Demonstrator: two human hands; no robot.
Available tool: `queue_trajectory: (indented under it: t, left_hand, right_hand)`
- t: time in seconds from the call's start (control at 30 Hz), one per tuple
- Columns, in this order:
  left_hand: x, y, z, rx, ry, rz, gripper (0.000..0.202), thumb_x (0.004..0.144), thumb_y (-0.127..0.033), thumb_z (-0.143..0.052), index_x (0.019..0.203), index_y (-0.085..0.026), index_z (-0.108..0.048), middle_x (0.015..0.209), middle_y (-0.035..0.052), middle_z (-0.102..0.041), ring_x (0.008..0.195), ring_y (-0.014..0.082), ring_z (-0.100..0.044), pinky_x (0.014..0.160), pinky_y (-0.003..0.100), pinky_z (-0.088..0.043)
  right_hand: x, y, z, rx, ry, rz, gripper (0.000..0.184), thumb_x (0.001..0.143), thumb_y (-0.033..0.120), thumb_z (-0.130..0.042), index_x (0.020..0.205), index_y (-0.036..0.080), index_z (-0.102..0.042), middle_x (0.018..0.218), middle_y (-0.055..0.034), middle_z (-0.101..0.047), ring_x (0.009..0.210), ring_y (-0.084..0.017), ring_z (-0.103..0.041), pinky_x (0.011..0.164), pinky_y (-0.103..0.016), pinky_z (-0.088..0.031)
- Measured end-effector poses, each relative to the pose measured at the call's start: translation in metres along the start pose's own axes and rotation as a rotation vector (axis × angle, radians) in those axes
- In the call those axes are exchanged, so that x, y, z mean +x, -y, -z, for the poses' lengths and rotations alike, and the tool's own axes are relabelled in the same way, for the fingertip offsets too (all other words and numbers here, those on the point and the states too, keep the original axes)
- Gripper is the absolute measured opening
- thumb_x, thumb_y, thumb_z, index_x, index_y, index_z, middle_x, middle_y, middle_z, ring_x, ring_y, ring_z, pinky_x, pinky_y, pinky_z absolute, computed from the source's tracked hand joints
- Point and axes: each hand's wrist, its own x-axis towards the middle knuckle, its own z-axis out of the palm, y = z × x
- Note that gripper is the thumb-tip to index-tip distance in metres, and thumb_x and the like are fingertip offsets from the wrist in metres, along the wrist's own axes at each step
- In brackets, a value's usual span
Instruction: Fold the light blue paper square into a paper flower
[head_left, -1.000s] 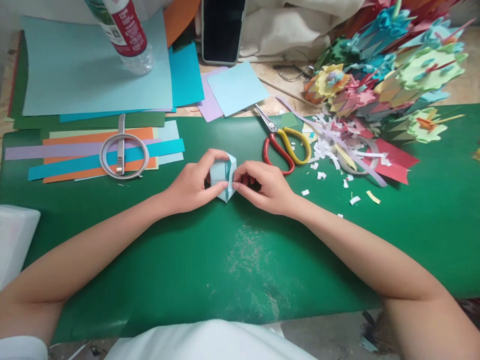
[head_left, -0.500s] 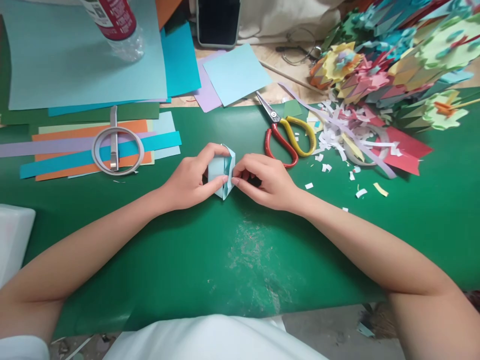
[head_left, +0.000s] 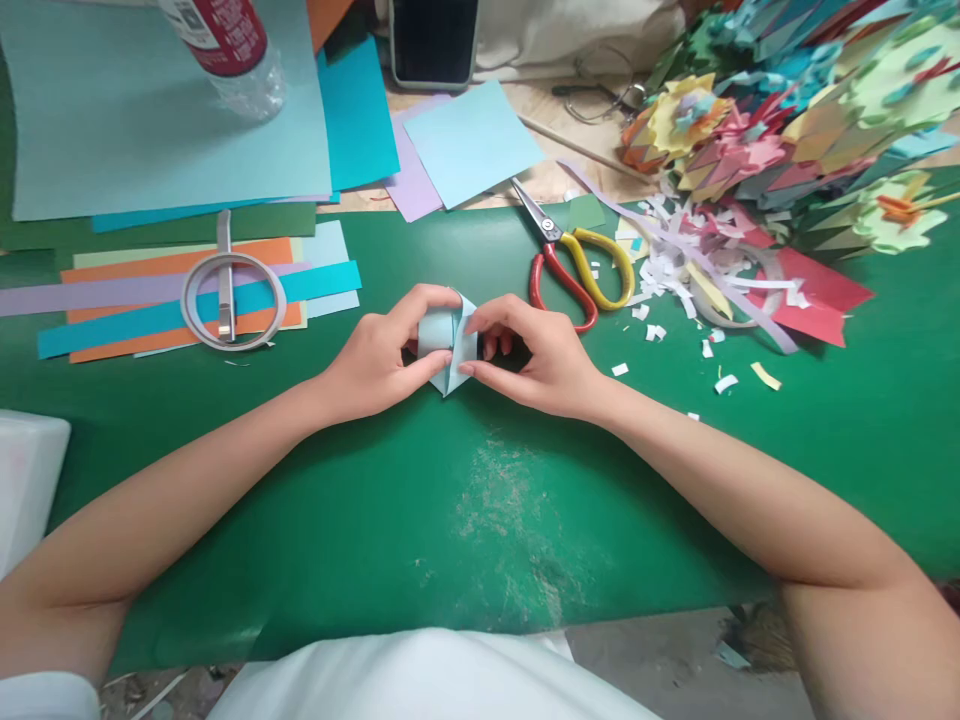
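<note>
Here, both hands point(head_left: 379, 355) point(head_left: 538, 355) half-curled, holding folded light-blue paper point(head_left: 436, 329)

A clear plastic bottle with a red label point(head_left: 225, 40) rests on a large pale-blue paper sheet point(head_left: 150, 150), upper left. A black-screened phone point(head_left: 433, 42) sits top center; multicolored folded-paper flowers point(head_left: 739, 150) crowd the upper right.

The folded paper point(head_left: 438, 328) is pale blue, the surface point(head_left: 337, 530) green with a whitish scuffed patch, the scissors point(head_left: 550, 230) red-and-yellow-handled, one strip point(head_left: 112, 293) lilac, another strip point(head_left: 142, 328) turquoise.
</note>
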Motion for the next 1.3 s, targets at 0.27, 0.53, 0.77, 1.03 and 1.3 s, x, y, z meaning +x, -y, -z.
queue_trajectory:
  t: [0.27, 0.53, 0.77, 1.03, 1.3]
  left_hand:
    - [0.0, 0.0006, -0.0008, -0.037, -0.012, 0.034, 0.043, 0.079, -0.021, -0.065, 0.119, -0.02, -0.047, 0.067, -0.0056, -0.064, 0.054, 0.0077, -0.057, 0.049, 0.016, -0.038]
    - [-0.0013, 0.0016, 0.0011, -0.057, 0.016, 0.041, 0.049, 0.081, -0.024, -0.06, 0.126, -0.019, -0.042, 0.066, -0.0045, -0.065, 0.054, 0.0099, -0.058, 0.048, 0.018, -0.036]
    - [-0.0001, -0.0001, 0.0002, -0.052, 0.026, 0.063, 0.052, 0.08, -0.028, -0.066, 0.125, -0.019, -0.042, 0.068, -0.0045, -0.066, 0.051, 0.0081, -0.054, 0.048, 0.018, -0.037]
    - [-0.001, -0.001, 0.0003, -0.016, 0.053, -0.01, 0.055, 0.076, -0.021, -0.066, 0.126, -0.02, -0.044, 0.074, -0.004, -0.063, 0.054, 0.0069, -0.054, 0.048, 0.017, -0.035]
    - [-0.0018, -0.0005, 0.0077, 0.076, 0.208, -0.176, 0.054, 0.077, -0.018, -0.062, 0.128, -0.023, -0.046, 0.102, 0.0007, -0.066, 0.057, 0.0056, -0.05, 0.055, 0.019, -0.036]
  right_hand:
    - [0.0001, 0.0005, -0.0005, 0.058, -0.033, -0.016, 0.032, 0.08, 0.027, -0.073, 0.104, 0.019, -0.052, 0.086, 0.0019, -0.061, 0.061, -0.005, -0.05, 0.055, -0.019, -0.044]
    - [0.0004, -0.0009, -0.001, 0.104, -0.037, -0.032, 0.03, 0.08, 0.026, -0.072, 0.103, 0.019, -0.053, 0.081, 0.0032, -0.058, 0.06, -0.005, -0.047, 0.056, -0.02, -0.042]
    - [-0.0006, -0.0017, -0.0017, 0.094, -0.03, -0.031, 0.03, 0.081, 0.025, -0.071, 0.104, 0.02, -0.052, 0.077, 0.0043, -0.054, 0.06, -0.006, -0.047, 0.056, -0.02, -0.042]
    - [-0.0003, 0.0, -0.0001, 0.136, -0.019, -0.09, 0.036, 0.086, 0.023, -0.064, 0.116, 0.022, -0.043, 0.067, 0.008, -0.052, 0.056, -0.006, -0.046, 0.054, -0.021, -0.038]
    - [0.0013, 0.0, 0.0025, 0.186, 0.002, -0.105, 0.027, 0.083, 0.03, -0.071, 0.102, 0.018, -0.057, 0.062, 0.0082, -0.048, 0.053, -0.005, -0.042, 0.051, -0.019, -0.035]
